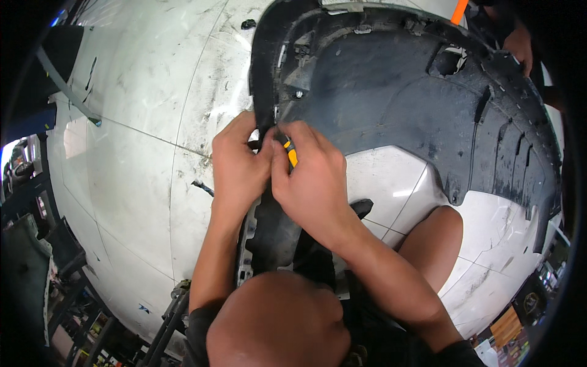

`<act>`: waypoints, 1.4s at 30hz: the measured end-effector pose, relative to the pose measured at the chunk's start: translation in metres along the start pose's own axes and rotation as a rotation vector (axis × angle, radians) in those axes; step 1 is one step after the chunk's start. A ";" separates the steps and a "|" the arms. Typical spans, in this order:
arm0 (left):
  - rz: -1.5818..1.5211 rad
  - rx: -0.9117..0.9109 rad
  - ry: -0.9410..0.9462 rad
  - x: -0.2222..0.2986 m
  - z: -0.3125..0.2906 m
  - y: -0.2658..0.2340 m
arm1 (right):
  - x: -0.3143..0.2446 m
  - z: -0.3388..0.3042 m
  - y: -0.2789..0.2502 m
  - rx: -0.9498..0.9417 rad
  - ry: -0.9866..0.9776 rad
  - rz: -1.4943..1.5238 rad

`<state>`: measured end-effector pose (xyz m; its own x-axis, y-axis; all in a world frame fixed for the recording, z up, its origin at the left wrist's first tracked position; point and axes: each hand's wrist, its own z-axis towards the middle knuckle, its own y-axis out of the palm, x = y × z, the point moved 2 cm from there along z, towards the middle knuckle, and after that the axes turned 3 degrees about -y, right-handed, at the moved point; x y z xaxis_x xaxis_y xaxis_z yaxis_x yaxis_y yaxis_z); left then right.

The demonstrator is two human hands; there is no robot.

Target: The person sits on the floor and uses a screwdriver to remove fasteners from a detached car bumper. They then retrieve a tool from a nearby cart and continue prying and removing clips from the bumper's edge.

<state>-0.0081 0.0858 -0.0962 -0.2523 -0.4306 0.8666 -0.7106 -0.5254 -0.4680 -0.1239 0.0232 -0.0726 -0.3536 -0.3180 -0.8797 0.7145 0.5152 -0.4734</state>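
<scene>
A large black plastic car bumper (379, 92), its ribbed inner side facing up, lies on the tiled floor and curves from in front of me to the far right. My left hand (239, 156) is closed on its left edge strip, with thumb and fingers at the rim. Right beside it, my right hand (313, 162) grips a tool with a yellow and black handle (291, 154), perhaps a screwdriver. The tool's tip is hidden by my fingers where both hands meet at the edge. A slotted black strip (246, 244) runs back beneath my wrists.
Another person's hand (520, 49) is at the bumper's far right edge. An orange strip (458, 11) shows at the top. My bent knees (434, 241) are close by. Dark scraps (203, 188) lie on the scuffed white floor (134, 183). Dark racks (43, 202) stand at the left.
</scene>
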 end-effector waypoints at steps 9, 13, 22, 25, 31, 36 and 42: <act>-0.080 0.066 0.191 -0.007 -0.006 -0.005 | -0.026 0.011 -0.002 -0.172 -0.056 -0.332; -0.089 0.048 0.199 -0.006 -0.009 -0.008 | -0.046 0.020 0.006 -0.195 0.120 -0.454; -0.099 0.070 0.238 -0.005 -0.012 -0.007 | -0.053 0.028 0.018 -0.116 0.149 -0.532; -0.099 0.076 0.230 -0.006 -0.011 -0.007 | -0.049 0.031 0.019 -0.116 0.157 -0.527; -0.072 0.100 0.150 -0.004 -0.016 -0.008 | -0.033 0.011 -0.015 -0.155 0.272 -0.243; -0.075 0.115 0.167 -0.008 -0.016 -0.008 | -0.022 0.000 -0.023 -0.173 0.038 -0.244; -0.080 0.100 0.174 -0.004 -0.014 -0.005 | -0.025 0.007 -0.017 -0.208 -0.142 -0.291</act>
<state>-0.0128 0.1002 -0.0949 -0.3135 -0.2558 0.9145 -0.6663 -0.6270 -0.4037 -0.1230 0.0163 -0.0426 -0.4265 -0.5742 -0.6989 0.4536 0.5327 -0.7144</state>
